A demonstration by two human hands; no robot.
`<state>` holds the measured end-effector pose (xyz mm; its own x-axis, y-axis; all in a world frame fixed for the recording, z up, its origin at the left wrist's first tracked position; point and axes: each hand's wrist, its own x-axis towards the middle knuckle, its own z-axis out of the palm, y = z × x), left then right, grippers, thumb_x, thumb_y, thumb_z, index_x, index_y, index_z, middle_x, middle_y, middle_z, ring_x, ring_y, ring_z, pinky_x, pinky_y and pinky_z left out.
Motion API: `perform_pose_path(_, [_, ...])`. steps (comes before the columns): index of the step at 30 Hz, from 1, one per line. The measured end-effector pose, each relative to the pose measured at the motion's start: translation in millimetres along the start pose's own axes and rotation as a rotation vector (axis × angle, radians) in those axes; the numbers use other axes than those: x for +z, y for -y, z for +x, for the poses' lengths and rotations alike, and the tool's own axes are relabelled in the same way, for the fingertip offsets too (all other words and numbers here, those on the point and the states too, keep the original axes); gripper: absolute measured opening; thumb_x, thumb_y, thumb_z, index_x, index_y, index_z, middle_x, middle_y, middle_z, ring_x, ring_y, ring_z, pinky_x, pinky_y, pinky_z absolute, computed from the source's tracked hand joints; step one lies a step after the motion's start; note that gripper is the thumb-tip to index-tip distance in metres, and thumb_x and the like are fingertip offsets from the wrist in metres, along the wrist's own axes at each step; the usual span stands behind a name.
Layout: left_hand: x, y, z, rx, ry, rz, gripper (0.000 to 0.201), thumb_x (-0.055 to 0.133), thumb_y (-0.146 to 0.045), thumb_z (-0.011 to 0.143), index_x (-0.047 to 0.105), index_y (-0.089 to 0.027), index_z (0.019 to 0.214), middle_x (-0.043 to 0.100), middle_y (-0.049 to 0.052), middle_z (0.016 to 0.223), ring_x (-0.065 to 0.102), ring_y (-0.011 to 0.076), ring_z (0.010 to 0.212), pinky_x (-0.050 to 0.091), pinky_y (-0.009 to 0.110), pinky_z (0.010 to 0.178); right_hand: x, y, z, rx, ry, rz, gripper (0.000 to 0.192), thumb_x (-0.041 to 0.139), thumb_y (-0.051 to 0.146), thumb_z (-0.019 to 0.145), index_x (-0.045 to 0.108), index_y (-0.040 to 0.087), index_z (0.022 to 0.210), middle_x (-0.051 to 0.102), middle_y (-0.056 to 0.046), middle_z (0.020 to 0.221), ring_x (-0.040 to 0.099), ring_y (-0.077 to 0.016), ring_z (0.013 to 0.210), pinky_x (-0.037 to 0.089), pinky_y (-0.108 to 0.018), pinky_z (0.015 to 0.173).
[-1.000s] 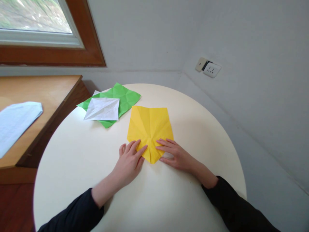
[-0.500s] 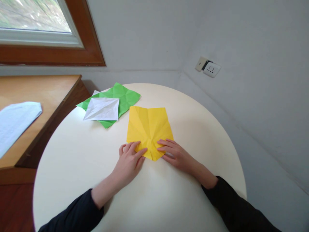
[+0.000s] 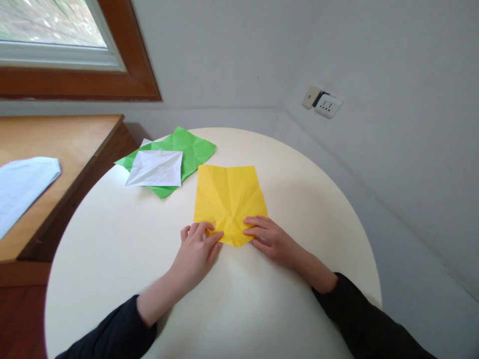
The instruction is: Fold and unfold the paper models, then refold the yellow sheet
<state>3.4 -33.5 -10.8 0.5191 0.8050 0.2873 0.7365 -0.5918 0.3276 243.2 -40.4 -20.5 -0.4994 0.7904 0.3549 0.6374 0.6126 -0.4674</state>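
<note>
A creased sheet of yellow paper (image 3: 232,194) lies on the round white table in front of me, its near corners folded so that the lower edge narrows to a blunt point. At its lower left edge, my left hand (image 3: 196,249) grips the paper, index finger on top and thumb at the rim. My right hand (image 3: 275,239) holds the lower right edge, with its fingers laid over the sheet and the thumb by the border. The underside of the paper is hidden.
Farther left on the table (image 3: 112,259), a white creased paper (image 3: 159,168) rests on a green creased sheet (image 3: 196,152). A wooden desk (image 3: 75,137) with a pale blue cloth-like item (image 3: 26,184) stands left. A wall socket (image 3: 328,105) is beyond.
My left hand has shifted slightly left along the paper's lower edge. The view has moved a little; the right hand keeps its place on the paper.
</note>
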Motion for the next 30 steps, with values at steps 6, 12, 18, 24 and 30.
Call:
perform_pose_path(6, [-2.3, -0.2, 2.0, -0.001, -0.013, -0.033, 0.02, 0.047, -0.021, 0.088, 0.066, -0.021, 0.092, 0.059, 0.006, 0.091, 0.053, 0.0206, 0.085, 0.034, 0.04, 0.078, 1.4, 0.5, 0.0, -0.004, -0.049, -0.019, 0.018, 0.05, 0.021, 0.087, 0.066, 0.021, 0.095, 0.062, -0.01, 0.115, 0.052, -0.0222, 0.115, 0.044, -0.043, 0.096])
perform_pose_path(12, [-4.8, -1.9, 4.8, -0.027, 0.033, -0.059, 0.029, 0.041, -0.026, 0.091, 0.061, -0.018, 0.072, 0.059, 0.004, 0.081, 0.051, 0.0184, 0.079, 0.034, 0.036, 0.075, -2.4, 6.7, 2.8, 0.039, -0.09, -0.058, 0.018, 0.05, 0.022, 0.087, 0.065, 0.021, 0.079, 0.063, -0.007, 0.088, 0.057, -0.0201, 0.087, 0.044, -0.04, 0.08])
perform_pose_path(18, [-2.8, 1.2, 6.2, -0.084, 0.056, -0.087, 0.026, 0.041, -0.026, 0.09, 0.055, -0.018, 0.069, 0.057, 0.003, 0.076, 0.05, 0.0186, 0.077, 0.033, 0.035, 0.072, -3.2, 8.3, 3.8, 0.075, -0.064, -0.05, 0.017, 0.048, 0.024, 0.089, 0.06, 0.018, 0.078, 0.062, -0.006, 0.079, 0.054, -0.0183, 0.075, 0.043, -0.034, 0.07])
perform_pose_path(24, [-1.2, 6.1, 9.3, -0.144, 0.076, -0.125, 0.023, 0.042, -0.026, 0.09, 0.053, -0.018, 0.071, 0.055, 0.003, 0.077, 0.05, 0.019, 0.079, 0.033, 0.035, 0.072, -1.0, 5.6, 4.2, 0.161, -0.076, -0.048, 0.018, 0.049, 0.024, 0.089, 0.055, 0.019, 0.072, 0.058, -0.004, 0.071, 0.052, -0.0171, 0.07, 0.042, -0.031, 0.067])
perform_pose_path(30, [-1.2, 6.5, 10.3, -0.169, 0.084, -0.11, 0.022, 0.043, -0.025, 0.089, 0.052, -0.018, 0.071, 0.053, 0.003, 0.078, 0.049, 0.0203, 0.079, 0.034, 0.036, 0.071, 0.6, 6.8, 5.5, 0.245, -0.058, -0.055, 0.019, 0.052, 0.021, 0.086, 0.05, 0.019, 0.067, 0.056, -0.002, 0.069, 0.05, -0.0166, 0.069, 0.041, -0.03, 0.067])
